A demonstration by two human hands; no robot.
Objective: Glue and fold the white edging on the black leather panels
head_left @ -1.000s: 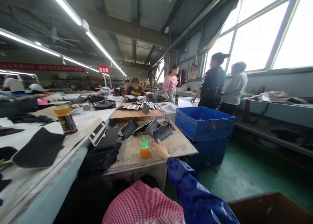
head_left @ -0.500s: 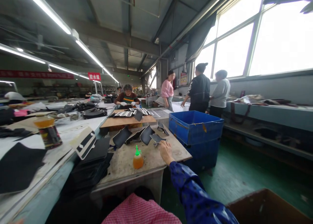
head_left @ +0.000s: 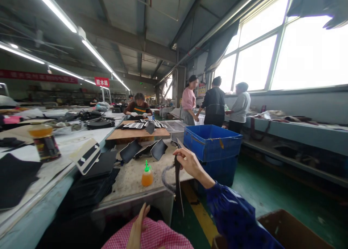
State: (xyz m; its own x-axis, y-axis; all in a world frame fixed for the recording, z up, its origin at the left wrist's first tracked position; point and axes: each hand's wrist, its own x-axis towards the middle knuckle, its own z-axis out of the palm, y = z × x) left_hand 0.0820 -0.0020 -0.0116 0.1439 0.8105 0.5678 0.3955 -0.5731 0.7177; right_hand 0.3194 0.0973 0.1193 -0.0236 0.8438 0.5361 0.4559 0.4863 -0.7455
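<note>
My right hand (head_left: 190, 165) is raised over the right edge of a worn board (head_left: 160, 180), its thumb and fingers pinching a black leather-like piece (head_left: 177, 183) that hangs edge-on. A curved grey cord (head_left: 167, 180) loops from the left side of that piece. Low in front of the red checked cloth on my lap, my left hand (head_left: 140, 220) has its fingers stretched out and nothing in it. On the board stand a small glue bottle (head_left: 147, 176) with a green nozzle and several curled black pieces (head_left: 159, 149).
Left of the board lies a stack of black sheets (head_left: 95, 185), below a jar (head_left: 45, 142) of amber liquid. A blue bin (head_left: 212, 144) stands to the right, and a cardboard box (head_left: 288, 227) at lower right. Co-workers are farther back, one seated with white gloves.
My right hand has lifted a black piece off the board and drawn it nearer and to the right. My left hand has come into view at the bottom.
</note>
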